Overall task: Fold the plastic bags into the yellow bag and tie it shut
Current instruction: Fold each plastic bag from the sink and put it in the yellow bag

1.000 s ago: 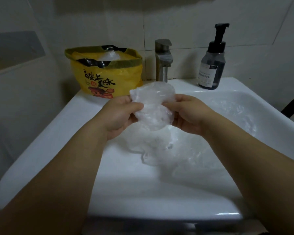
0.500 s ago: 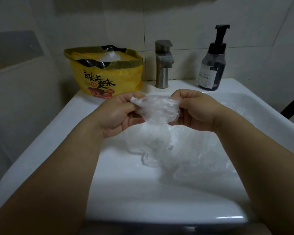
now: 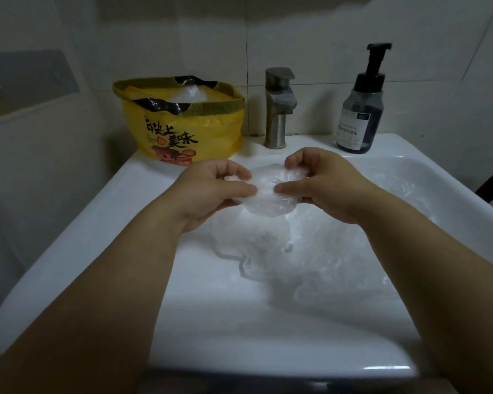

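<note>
The step in hand looks like the folding of one bag. A small crumpled clear plastic bag (image 3: 268, 200) is held in the air in front of the grey metal tap (image 3: 278, 109), over the white ceramic sink (image 3: 120, 223). The left hand (image 3: 211, 191) pinches its left edge between curled fingers and thumb. The right hand (image 3: 319, 186) grips the other side the same way, and the two thumbs nearly meet across the film.

The printed yellow plastic bag (image 3: 182, 129) stands open on the sink ledge just left of the tap, with a pale clear bundle (image 3: 187, 93) showing in its mouth. It is not yet tied.

Next, I judge, the wad needs pressing smaller and then carrying back and left of the tap, into that open mouth. The thin film may spring open again unless it is kept squeezed.

More clear plastic film (image 3: 268, 245) lies in the basin in front of the tap. Clear on white, its edges blur, so I cannot count the bags there. How full the yellow bag is stays hidden. Right of the tap stands a dark pump bottle (image 3: 360, 109) whose label is too small to read.
</note>
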{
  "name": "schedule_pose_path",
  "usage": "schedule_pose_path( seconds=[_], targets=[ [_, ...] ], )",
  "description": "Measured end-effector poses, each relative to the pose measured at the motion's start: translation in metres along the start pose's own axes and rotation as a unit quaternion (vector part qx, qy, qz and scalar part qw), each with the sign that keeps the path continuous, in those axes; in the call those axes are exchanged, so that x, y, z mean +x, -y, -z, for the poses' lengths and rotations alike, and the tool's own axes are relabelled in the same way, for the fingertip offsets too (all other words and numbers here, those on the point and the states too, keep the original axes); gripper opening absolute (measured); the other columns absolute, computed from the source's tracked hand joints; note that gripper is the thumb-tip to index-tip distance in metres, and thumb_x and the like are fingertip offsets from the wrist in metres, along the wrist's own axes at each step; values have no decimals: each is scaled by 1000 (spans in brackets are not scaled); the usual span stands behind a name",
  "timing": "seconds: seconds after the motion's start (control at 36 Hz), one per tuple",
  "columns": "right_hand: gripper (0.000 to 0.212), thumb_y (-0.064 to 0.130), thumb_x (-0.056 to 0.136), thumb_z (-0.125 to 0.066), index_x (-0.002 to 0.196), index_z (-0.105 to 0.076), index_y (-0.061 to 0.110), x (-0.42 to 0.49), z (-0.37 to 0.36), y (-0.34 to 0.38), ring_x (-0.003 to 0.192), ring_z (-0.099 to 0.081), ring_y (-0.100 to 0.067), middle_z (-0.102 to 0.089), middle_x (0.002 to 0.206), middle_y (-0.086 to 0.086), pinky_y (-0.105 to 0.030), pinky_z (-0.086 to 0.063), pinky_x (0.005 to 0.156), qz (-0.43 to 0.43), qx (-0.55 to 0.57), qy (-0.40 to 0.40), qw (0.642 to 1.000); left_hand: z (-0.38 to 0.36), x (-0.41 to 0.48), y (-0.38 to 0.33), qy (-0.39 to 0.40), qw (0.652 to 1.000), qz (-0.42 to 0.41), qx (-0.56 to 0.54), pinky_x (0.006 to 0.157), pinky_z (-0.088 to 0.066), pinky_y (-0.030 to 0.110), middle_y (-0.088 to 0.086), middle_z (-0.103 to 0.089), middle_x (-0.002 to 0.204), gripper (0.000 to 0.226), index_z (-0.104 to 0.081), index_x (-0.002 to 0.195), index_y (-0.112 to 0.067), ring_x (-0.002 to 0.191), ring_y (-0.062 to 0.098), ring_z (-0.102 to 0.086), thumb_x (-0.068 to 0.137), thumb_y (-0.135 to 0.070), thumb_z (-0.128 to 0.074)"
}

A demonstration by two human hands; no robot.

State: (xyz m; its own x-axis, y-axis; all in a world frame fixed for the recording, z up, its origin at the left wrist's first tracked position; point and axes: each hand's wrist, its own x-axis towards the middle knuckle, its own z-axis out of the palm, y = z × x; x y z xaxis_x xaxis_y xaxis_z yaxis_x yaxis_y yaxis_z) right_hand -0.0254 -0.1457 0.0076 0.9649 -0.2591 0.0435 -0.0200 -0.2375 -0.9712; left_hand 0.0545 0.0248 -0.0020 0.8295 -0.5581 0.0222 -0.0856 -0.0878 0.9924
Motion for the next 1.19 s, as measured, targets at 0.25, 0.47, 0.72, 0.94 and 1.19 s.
schedule_pose_path(
  seconds=[0.25,0.47,0.72,0.94,1.19],
  targets=[
    [13,-1,86,-61,99,-60,-3,-10,2,5,57,-61,-12,-62,80,-11,-22,-56,56,-139,77,162,974,0,-2,-8,22,988,-45,-147,67,-56,18,5,-67,91,35,-59,102,-8,77,10,-69,80,19,-57],
    [8,3,92,-56,92,-61,-2,-3,-10,2,57,-51,-13,-52,71,-10,-21,-53,55,-61,187,95,976,-6,3,0,52,983,33,-173,101,-45,40,8,-67,122,57,-61,118,-21,116,23,-60,67,-45,-71],
    [7,-1,91,-57,91,-64,1,-3,-35,-7,75,-64,-26,-66,84,-17,-20,-52,55,14,75,83,994,-31,3,4,54,986,46,-153,63,-56,26,4,-74,86,18,-69,98,-11,80,15,-70,95,-24,-56],
    [27,4,89,-61,104,-58,-18,-4,-30,3,53,-51,-12,-49,67,-10,-20,-56,58,-11,102,85,991,-13,8,-11,25,959,-19,-282,66,-58,30,1,-68,79,29,-63,88,-9,74,13,-67,99,-30,-45],
    [9,5,94,-55,93,-63,6,-3,-28,4,70,-54,-18,-59,86,-11,-30,-59,69,-30,218,44,975,-9,6,-10,-17,923,16,-383,83,-59,35,18,-68,117,33,-58,118,-4,105,27,-68,91,-22,-60]
  ],
)
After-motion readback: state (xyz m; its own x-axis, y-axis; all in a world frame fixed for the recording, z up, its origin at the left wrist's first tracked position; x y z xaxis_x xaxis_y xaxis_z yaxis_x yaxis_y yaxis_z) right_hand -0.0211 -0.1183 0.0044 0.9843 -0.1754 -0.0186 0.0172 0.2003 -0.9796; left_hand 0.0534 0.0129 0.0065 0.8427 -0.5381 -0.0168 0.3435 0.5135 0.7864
